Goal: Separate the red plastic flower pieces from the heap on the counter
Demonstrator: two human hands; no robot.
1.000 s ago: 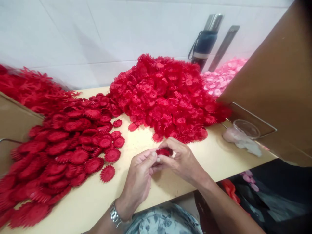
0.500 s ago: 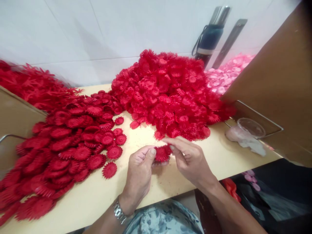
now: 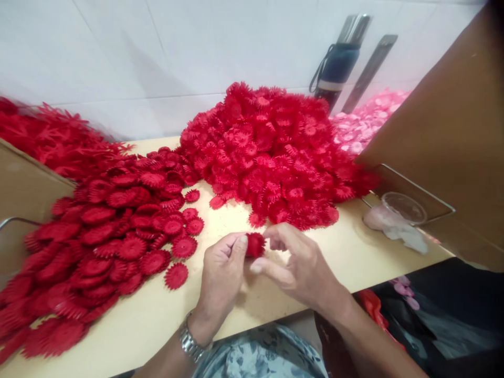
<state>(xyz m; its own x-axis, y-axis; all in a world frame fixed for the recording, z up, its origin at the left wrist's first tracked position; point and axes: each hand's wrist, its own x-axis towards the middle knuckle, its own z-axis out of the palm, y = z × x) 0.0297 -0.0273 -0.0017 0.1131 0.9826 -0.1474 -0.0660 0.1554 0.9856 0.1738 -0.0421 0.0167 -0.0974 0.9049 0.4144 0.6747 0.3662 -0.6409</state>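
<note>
One red piece [image 3: 255, 245] pinched in left grip [image 3: 222, 270]; right grip [image 3: 297, 265] half-spread beside.

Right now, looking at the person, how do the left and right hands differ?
The left hand pinches a red piece; the right hand has its thumb and forefinger apart. The left hand wears a metal watch at the wrist; the right hand wears none. Both are ungloved.

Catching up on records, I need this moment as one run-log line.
left hand: pinching fringed red piece | right hand: open beside it, contact unclear | table: red heaps ahead and left
</note>
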